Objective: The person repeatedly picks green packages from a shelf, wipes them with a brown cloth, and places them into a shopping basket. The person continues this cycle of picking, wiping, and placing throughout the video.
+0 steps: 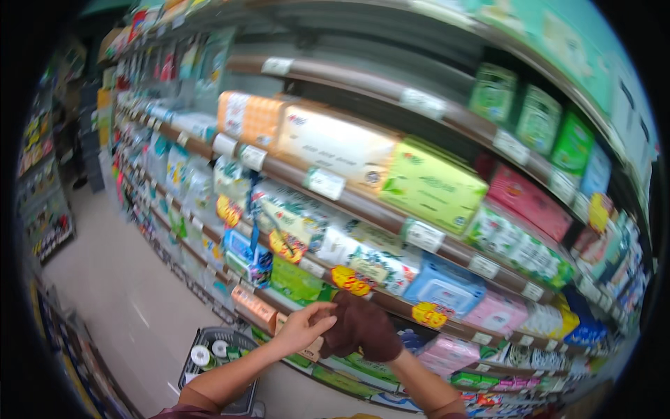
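A dark maroon cloth covers my right hand down to the wrist, so its fingers are hidden. From the left, my left hand reaches the cloth's edge, with thumb and fingertips pinching at it. Both hands are in front of the lower shelves of a store rack. Just behind them is a green tissue pack. Below my left hand, an orange-pink box sits on the shelf. A grey shopping basket stands on the floor under my left forearm, with white rolls and green packs inside.
Tissue packs line the shelves, among them a white one, a lime-green one and a blue wipes pack. Yellow-and-red price tags jut from the shelf edge. A blue hanging strip dangles there. The aisle floor runs left.
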Action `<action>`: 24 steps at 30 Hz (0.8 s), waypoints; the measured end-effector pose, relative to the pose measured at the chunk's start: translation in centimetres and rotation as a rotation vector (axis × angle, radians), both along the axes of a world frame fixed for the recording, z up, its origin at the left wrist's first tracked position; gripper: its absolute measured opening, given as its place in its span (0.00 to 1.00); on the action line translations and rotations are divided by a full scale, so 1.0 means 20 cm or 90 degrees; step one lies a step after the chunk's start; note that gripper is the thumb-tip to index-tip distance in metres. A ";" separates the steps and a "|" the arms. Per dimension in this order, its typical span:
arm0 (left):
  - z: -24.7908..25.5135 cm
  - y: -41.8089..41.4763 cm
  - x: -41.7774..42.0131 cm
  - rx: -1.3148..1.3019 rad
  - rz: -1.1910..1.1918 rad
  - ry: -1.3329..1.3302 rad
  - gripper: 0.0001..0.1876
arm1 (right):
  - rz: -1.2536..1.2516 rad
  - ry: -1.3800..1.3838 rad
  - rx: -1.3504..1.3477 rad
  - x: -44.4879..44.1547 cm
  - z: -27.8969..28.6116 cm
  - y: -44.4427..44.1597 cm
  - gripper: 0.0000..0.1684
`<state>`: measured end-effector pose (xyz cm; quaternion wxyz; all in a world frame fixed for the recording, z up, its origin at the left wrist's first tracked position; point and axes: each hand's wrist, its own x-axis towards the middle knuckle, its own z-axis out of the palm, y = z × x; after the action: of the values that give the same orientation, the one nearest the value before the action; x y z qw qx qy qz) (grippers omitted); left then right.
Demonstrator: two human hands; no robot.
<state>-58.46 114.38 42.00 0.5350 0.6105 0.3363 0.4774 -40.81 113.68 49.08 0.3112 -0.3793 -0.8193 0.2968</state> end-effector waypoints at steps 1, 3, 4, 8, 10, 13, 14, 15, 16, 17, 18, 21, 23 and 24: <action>0.16 0.00 0.05 0.059 -0.023 0.009 0.19 | -0.060 -0.013 0.005 0.07 0.12 -0.04 0.16; 0.45 -0.02 0.17 0.176 -0.076 0.008 0.20 | -0.117 -0.087 0.317 0.18 0.33 -0.13 0.20; 0.60 -0.04 0.19 0.232 -0.080 0.012 0.20 | -0.105 -0.124 0.511 0.14 0.57 -0.24 0.21; 1.15 -0.09 0.37 0.432 -0.089 0.055 0.21 | -0.234 -0.254 0.719 0.28 0.98 -0.39 0.24; 1.38 -0.06 0.46 0.586 -0.042 0.067 0.21 | -0.303 -0.288 0.863 0.35 1.14 -0.39 0.24; 1.72 0.04 0.62 0.708 0.036 0.032 0.21 | -0.496 -0.390 1.055 0.47 1.37 -0.33 0.22; 1.81 0.09 0.69 0.701 0.045 0.031 0.21 | -0.576 -0.442 1.079 0.55 1.43 -0.27 0.20; 1.89 0.12 0.74 0.648 0.053 0.067 0.23 | -0.622 -0.443 1.119 0.62 1.48 -0.20 0.17; 1.96 0.16 0.83 0.592 0.044 0.089 0.25 | -0.676 -0.470 1.154 0.71 1.53 -0.15 0.14; 2.02 0.24 0.87 0.582 0.059 0.120 0.27 | -0.726 -0.477 1.101 0.76 1.57 -0.09 0.12; 2.07 0.33 0.88 0.569 0.092 0.163 0.28 | -0.763 -0.463 1.047 0.76 1.60 0.01 0.11; 2.15 0.40 0.94 0.510 0.119 0.188 0.27 | -0.822 -0.490 0.914 0.78 1.62 0.05 0.08; 2.19 0.42 0.97 0.468 0.126 0.203 0.25 | -0.829 -0.518 0.849 0.77 1.63 0.05 0.09; 2.21 0.41 0.99 0.439 0.115 0.210 0.24 | -0.818 -0.518 0.848 0.79 1.63 0.04 0.09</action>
<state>-38.57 122.66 86.13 0.1930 0.7908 0.2905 0.5029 -24.91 114.47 81.59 0.2577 -0.5703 -0.5024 -0.5966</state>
